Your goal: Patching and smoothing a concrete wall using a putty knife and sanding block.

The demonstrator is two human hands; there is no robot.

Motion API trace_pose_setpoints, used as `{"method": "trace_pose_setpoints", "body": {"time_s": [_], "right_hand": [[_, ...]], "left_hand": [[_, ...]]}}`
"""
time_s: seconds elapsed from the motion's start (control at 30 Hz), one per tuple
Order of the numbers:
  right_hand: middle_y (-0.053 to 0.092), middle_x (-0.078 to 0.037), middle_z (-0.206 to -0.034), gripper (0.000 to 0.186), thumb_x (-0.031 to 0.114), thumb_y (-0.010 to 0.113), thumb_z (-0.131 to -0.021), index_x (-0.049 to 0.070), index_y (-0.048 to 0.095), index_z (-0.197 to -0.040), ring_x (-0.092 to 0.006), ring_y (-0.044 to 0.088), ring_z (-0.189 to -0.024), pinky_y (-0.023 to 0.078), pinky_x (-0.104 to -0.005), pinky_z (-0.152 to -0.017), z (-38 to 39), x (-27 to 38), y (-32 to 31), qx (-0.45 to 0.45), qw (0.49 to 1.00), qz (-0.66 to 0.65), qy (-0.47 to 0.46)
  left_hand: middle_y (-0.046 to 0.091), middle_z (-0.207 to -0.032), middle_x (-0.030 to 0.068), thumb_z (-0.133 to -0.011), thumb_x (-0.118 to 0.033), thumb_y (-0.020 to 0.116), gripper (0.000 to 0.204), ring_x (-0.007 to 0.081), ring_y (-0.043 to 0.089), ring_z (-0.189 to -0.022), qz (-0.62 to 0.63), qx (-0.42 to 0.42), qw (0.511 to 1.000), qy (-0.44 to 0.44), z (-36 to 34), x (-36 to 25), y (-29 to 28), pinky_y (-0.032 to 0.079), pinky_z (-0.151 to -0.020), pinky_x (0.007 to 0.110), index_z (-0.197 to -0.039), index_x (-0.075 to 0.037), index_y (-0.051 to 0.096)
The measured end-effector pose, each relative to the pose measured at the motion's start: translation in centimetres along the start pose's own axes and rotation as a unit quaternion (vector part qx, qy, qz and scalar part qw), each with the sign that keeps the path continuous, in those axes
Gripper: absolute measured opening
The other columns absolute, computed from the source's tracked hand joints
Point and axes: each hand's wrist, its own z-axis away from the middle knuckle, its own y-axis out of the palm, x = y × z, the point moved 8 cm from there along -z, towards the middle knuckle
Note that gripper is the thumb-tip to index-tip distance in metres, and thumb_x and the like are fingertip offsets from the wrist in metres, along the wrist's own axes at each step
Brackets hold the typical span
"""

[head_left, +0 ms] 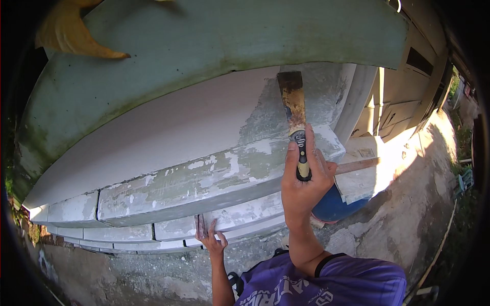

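Note:
My right hand (309,183) is wrapped round the black and yellow handle of a putty knife (293,99). Its worn, rusty blade points up against the grey scraped patch (265,115) of a white wall panel (194,112). Beneath the panel runs a ledge (194,178) with flaking white paint over grey-green. Lower and to the left, my left hand (212,239) has its fingers apart, touching the lower ledge (240,214). A dark narrow strip shows by its fingertips; I cannot tell whether it is a gap or a finger.
A green awning sheet (214,35) with a mouldy edge hangs overhead, a dry yellow leaf (76,33) in front of it. Right of my wrist stands a blue container (339,205) under pale boards (357,186), with a wooden stick (360,166) across. Stained concrete (393,209) lies beyond.

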Motion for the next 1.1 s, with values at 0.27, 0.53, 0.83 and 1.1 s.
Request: {"method": "trace_pose_setpoints", "body": {"time_s": [0.27, 0.53, 0.83, 1.1], "right_hand": [[0.064, -0.003, -0.069, 0.039, 0.013, 0.074, -0.089, 0.006, 0.069, -0.128, -0.0137, 0.049, -0.056, 0.035, -0.0315, -0.065, -0.5, -0.8, -0.2, -0.011, 0.997, -0.066, 0.034], [0.069, -0.011, -0.074, 0.037, 0.011, 0.075, -0.088, 0.003, 0.071, -0.124, -0.0167, 0.049, -0.06, 0.041, -0.0314, -0.067, -0.5, -0.2, -3.0, -0.007, 0.998, -0.046, 0.051], [0.068, -0.011, -0.091, 0.051, -0.001, 0.077, -0.078, -0.005, 0.064, -0.127, -0.0258, 0.059, -0.077, 0.042, -0.0375, -0.084, 13.2, -2.3, -10.6, 0.048, 0.992, 0.104, -0.052], [0.069, -0.012, -0.091, 0.055, 0.0, 0.079, -0.074, -0.004, 0.064, -0.127, -0.0251, 0.058, -0.077, 0.042, -0.0385, -0.084, 16.9, -4.0, -14.3, 0.075, 0.995, 0.068, 0.016]], "left_hand": [[0.047, -0.146, 0.0296, -0.089, -0.028, 0.052, 0.042, 0.0416, 0.043, -0.137, -0.014, 0.004, 0.999, 0.044, 0.4, 0.4, -0.1, 0.025, -0.111, 0.049, -0.123, -0.009, 0.067], [0.046, -0.15, 0.0263, -0.085, -0.029, 0.055, 0.043, 0.038, 0.046, -0.139, 0.022, 0.039, 0.994, 0.098, 0.1, 0.4, -0.8, 0.031, -0.104, 0.043, -0.123, -0.012, 0.064], [0.054, -0.146, 0.0198, -0.068, -0.003, 0.065, 0.047, 0.0343, 0.054, -0.134, 0.117, 0.098, 0.975, 0.164, 1.9, -1.7, -6.4, 0.033, -0.091, 0.039, -0.109, -0.025, 0.063], [0.063, -0.132, 0.015, -0.075, -0.01, 0.071, 0.041, 0.0298, 0.065, -0.11, 0.041, -0.006, 0.969, 0.244, -1.9, -5.3, -14.3, 0.039, -0.084, 0.037, -0.114, -0.021, 0.063]]}}
